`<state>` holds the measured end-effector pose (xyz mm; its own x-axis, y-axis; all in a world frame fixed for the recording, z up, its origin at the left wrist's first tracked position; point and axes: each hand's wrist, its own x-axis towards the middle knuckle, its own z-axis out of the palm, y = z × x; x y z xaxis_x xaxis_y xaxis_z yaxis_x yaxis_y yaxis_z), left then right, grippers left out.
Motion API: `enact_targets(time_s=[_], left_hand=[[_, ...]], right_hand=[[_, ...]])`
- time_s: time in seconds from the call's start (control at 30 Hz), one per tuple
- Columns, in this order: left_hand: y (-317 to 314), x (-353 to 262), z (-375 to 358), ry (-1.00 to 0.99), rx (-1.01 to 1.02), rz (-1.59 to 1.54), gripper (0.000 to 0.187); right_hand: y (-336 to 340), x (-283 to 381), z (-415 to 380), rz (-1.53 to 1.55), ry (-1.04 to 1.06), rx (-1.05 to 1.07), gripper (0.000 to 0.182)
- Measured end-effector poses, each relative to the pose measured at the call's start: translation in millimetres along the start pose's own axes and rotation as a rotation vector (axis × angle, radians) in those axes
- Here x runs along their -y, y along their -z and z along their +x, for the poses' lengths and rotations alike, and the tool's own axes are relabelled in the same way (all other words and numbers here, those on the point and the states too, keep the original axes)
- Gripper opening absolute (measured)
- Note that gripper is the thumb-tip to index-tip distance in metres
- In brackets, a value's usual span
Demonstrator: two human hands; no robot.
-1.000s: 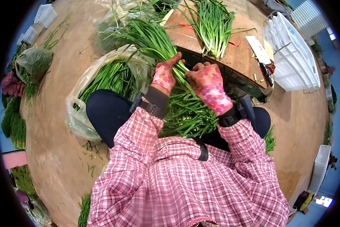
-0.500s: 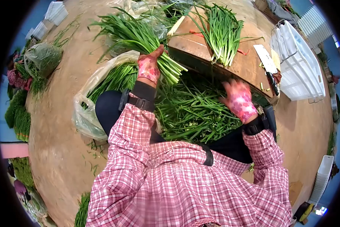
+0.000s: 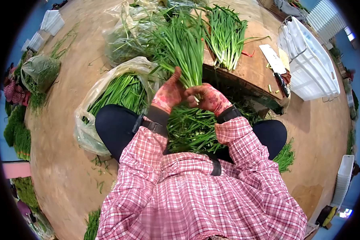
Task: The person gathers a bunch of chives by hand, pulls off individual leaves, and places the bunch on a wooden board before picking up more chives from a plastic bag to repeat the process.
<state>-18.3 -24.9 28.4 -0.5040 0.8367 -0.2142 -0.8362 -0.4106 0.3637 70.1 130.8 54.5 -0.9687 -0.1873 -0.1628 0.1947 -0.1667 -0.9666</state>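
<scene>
A bunch of garlic chives (image 3: 184, 48) stands upright before me, its leaves fanning away and its pale stem ends toward me. Around the stem ends curl the fingers of my right hand (image 3: 210, 98). My left hand (image 3: 166, 95), in a pink patterned glove like the right, holds the bunch from the left side, thumb raised along it and fingers partly hidden behind. Below both hands lies a heap of loose green leaves (image 3: 192, 128) between my knees. Another bunch of chives (image 3: 227, 36) rests on the wooden board (image 3: 252, 70), near a cleaver (image 3: 274, 60) with a black handle.
An opened plastic bag (image 3: 82, 124) of chives (image 3: 122, 94) sits by my left knee. Another clear bag (image 3: 124, 38) stands behind it. White stacked crates (image 3: 312, 72) stand right of the board. A person (image 3: 14, 90) sits at the far left.
My left hand has brought the bunch right and turned it more upright. My right hand has come left from above the heap and closed on the stem ends.
</scene>
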Motion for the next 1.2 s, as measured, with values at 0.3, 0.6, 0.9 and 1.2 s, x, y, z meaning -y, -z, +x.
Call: enact_targets(time_s=[0.3, 0.6, 0.9, 1.2], left_hand=[[10.2, 18.7, 26.4, -0.203, -0.181, 0.228, 0.029], [-8.5, 23.8, 16.8, -0.101, -0.147, 0.232, 0.035], [-19.3, 8.3, 13.5, -0.134, -0.271, 0.135, 0.031], [-16.8, 22.4, 15.2, -0.097, -0.368, 0.198, 0.028]], right_hand=[[4.6, 30.5, -35.2, -0.411, -0.205, -0.283, 0.042], [-3.0, 16.5, -22.5, -0.179, -0.023, -0.639, 0.019], [51.9, -32.4, -73.1, -1.291, -0.195, -0.628, 0.030], [-13.0, 18.7, -19.8, -0.481, 0.000, -0.788, 0.024]])
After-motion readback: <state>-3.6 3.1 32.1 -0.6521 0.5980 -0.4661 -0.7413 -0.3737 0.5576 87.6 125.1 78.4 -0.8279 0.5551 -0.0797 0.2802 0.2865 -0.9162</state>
